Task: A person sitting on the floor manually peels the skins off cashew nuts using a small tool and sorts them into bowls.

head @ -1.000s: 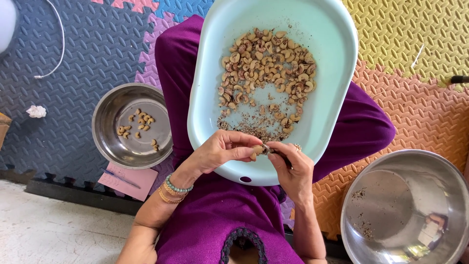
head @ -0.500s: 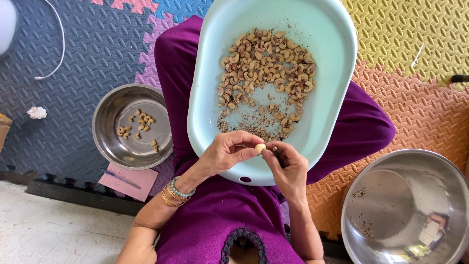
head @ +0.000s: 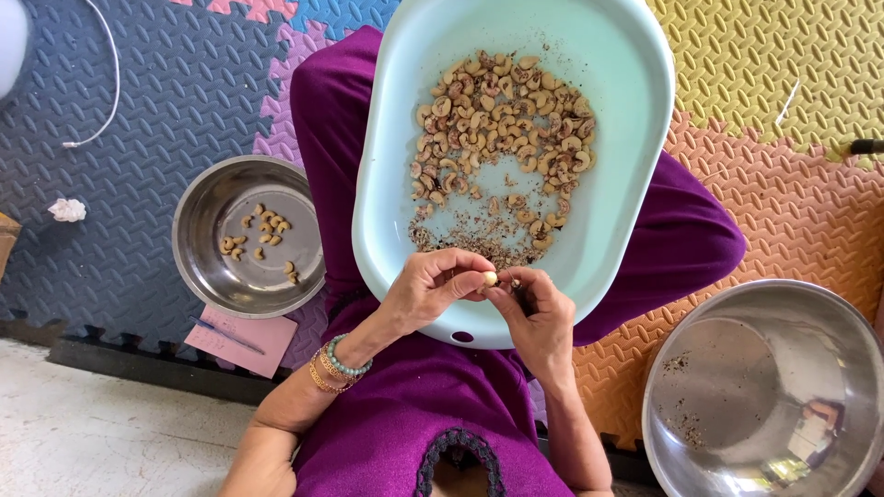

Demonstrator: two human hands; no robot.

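Observation:
A pale blue plastic tub (head: 635, 101) rests on my lap, with a heap of cashew nuts (head: 502, 120) in brown skins and a patch of skin crumbs in it. Over its near rim my left hand (head: 433, 290) pinches one pale peeled cashew (head: 490, 278) between thumb and fingers. My right hand (head: 539, 317) touches the same nut from the right and grips a small dark tool, mostly hidden by the fingers.
A steel bowl (head: 212, 267) at my left holds several peeled cashews (head: 262, 235). A larger steel bowl (head: 764, 387) at the right holds only some crumbs. A pink paper with a pen (head: 241, 339) lies on the coloured foam mats. A white cord (head: 110, 83) runs at far left.
Both hands have shifted slightly up and left over the tub's rim. The nut between the fingers now shows pale and free of skin; the right hand's tool has drawn back under its fingers.

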